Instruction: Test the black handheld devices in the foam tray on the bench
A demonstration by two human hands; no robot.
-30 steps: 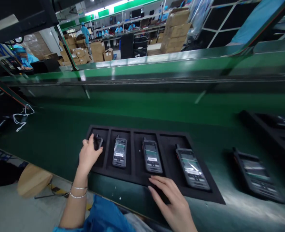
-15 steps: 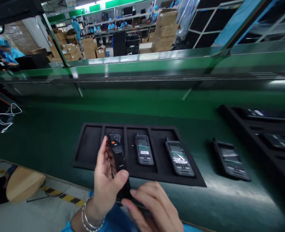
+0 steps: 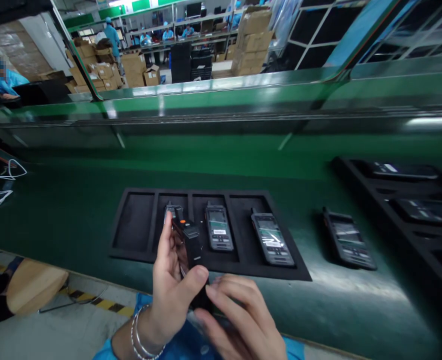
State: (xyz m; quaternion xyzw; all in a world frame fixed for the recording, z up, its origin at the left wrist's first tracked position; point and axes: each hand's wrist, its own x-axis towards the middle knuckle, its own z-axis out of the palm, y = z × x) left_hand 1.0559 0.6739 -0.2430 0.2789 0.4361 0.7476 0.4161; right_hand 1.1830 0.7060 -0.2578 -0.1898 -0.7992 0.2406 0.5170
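Note:
My left hand point(image 3: 170, 287) is closed round a black handheld radio point(image 3: 191, 245), held on edge above the near rim of a black foam tray point(image 3: 131, 225). My right hand point(image 3: 239, 317) touches the radio's lower end with curled fingers. The tray's leftmost slot lies empty. Behind the held radio another radio point(image 3: 170, 210) partly shows in the second slot. Two more radios point(image 3: 218, 228) point(image 3: 271, 238) lie face up in the right slots.
The tray rests on a green conveyor belt point(image 3: 74, 200). A loose radio point(image 3: 348, 239) lies right of it, then a second black tray point(image 3: 401, 195) with devices. A white cable point(image 3: 1, 182) lies far left. A wooden stool point(image 3: 29, 285) stands below. People in blue work among cardboard boxes behind.
My left hand took the radio out of the leftmost slot and lifted it toward me. My right hand left the tray's edge and came to the radio's lower end.

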